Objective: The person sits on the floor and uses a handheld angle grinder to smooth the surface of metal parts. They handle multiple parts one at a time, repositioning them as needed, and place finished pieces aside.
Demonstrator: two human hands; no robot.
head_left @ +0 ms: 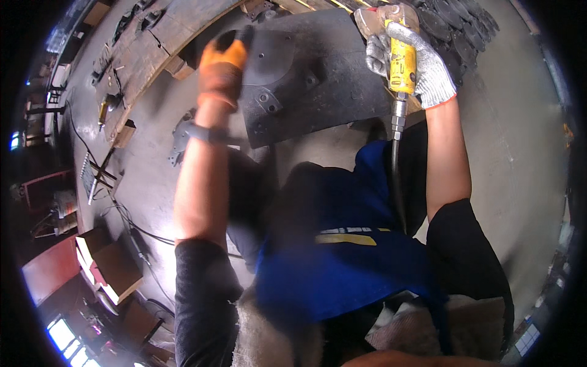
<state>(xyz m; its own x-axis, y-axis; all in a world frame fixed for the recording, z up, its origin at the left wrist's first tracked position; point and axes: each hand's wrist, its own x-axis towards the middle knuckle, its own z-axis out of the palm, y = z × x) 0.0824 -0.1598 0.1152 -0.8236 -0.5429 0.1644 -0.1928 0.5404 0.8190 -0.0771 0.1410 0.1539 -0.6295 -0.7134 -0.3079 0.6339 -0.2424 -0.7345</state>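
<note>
My right hand (433, 72), in a white knit glove, is wrapped round the yellow body of an air-powered angle grinder (402, 68). The tool's head points away from me, over the far right part of a dark steel sheet (348, 73). From its near end a black hose (396, 177) runs back toward my lap. My left hand (222, 70) wears an orange and black glove, smeared by motion, at the left edge of the sheet. Beside it lies a dark flat metal part (272, 55) with holes and a curved edge. Whether the left fingers hold anything cannot be made out.
Many dark metal plates (458, 30) are heaped at the far right. A wooden bench (143, 55) at the far left carries loose parts and another yellow tool (104, 113). Cables (131, 220) trail across the floor at left, near a brown box (113, 266).
</note>
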